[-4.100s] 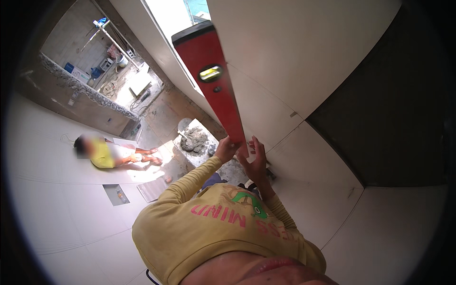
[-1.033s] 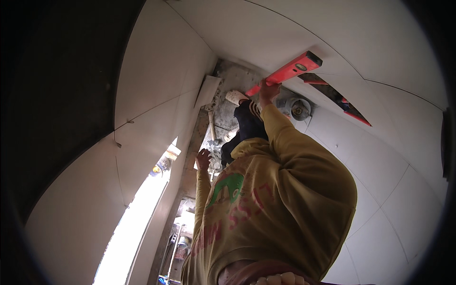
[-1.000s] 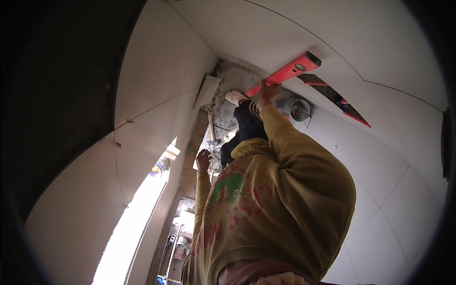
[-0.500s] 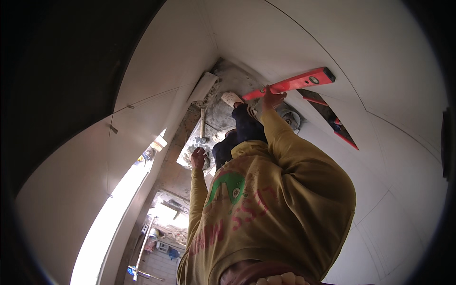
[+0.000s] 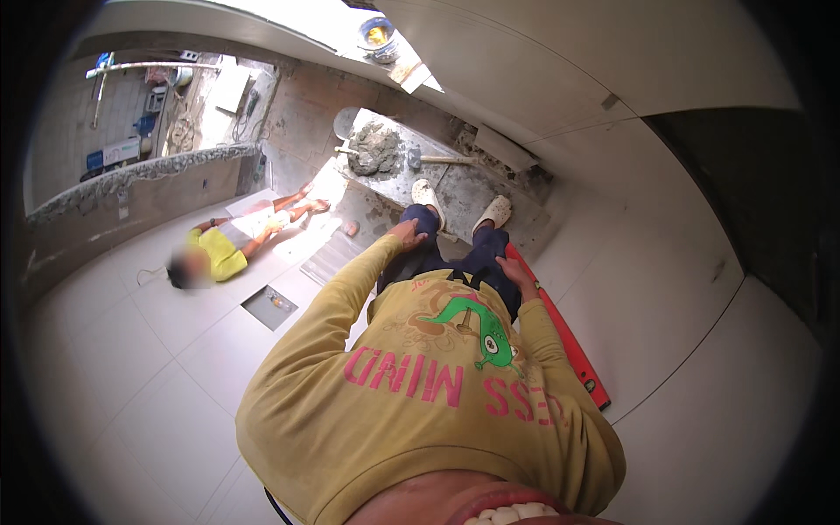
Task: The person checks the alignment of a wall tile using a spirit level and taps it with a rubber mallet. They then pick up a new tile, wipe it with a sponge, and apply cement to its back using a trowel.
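Observation:
My left hand [image 5: 407, 234] lies on the left thigh of my dark trousers [image 5: 423, 262], its fingers laid over the cloth. My right hand [image 5: 518, 273] is at the right thigh, fingers against the trousers and partly hidden. Just beyond that wrist, a long red spirit level [image 5: 573, 350] slants along my right side, a vial near its lower end. My forearm covers part of it, and no clear grip on it shows. Past my pale, spotted clogs [image 5: 495, 211], a long-handled hammer [image 5: 437, 160] lies beside a heap of wet grey mortar [image 5: 374, 149].
A person in a yellow shirt [image 5: 229, 258] is to the left by a low, rough-edged wall [image 5: 131, 179]. A square opening [image 5: 269, 308] is in the pale tiles. A bucket [image 5: 378, 39] stands at the bright opening ahead. Large pale panels [image 5: 665, 236] rise on the right.
My body has turned, bringing the other person into view. My right hand, earlier gripping the raised spirit level, is now at my thigh with the level beside me. My left hand has moved onto my thigh.

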`<state>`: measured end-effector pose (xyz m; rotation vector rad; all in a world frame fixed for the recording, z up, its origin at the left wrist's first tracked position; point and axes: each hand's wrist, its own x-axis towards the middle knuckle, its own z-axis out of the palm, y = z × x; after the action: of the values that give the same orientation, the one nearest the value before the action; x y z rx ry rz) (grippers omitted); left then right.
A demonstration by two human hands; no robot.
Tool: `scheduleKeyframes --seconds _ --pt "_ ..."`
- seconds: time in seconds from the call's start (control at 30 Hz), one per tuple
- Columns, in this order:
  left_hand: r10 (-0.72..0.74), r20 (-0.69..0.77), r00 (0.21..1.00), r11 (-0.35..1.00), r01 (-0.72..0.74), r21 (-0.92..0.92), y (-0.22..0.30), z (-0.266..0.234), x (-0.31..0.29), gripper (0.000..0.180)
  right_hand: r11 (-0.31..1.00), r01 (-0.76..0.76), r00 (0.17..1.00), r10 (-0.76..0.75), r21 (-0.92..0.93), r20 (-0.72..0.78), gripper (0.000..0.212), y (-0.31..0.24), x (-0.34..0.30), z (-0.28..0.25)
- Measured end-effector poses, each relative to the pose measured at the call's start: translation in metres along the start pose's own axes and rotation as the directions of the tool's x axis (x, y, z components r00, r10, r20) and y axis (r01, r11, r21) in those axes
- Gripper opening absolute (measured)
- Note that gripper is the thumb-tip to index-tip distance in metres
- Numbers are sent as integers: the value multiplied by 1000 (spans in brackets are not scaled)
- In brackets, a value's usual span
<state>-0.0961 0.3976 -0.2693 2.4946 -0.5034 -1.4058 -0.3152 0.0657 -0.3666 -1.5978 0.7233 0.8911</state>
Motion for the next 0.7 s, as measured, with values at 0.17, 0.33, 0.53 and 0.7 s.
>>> scheduleKeyframes --seconds 0.17,0.33,0.53,0.7 --pt "-124 147 981 984 141 -113 -26 67 -38 78 778 103 976 42 -620 215 48 -107 -31 -25" --pt "-30 220 975 996 49 -80 -28 31 -35 77 950 104 995 -101 -295 26 55 -177 -25 -6" --pt "75 274 959 993 -47 -106 -73 -33 -32 73 761 108 993 -56 -640 102 67 -186 -14 47" --pt "83 302 950 994 -58 -91 -98 -76 -43 71 756 -38 973 177 -654 148 67 -223 -22 78"
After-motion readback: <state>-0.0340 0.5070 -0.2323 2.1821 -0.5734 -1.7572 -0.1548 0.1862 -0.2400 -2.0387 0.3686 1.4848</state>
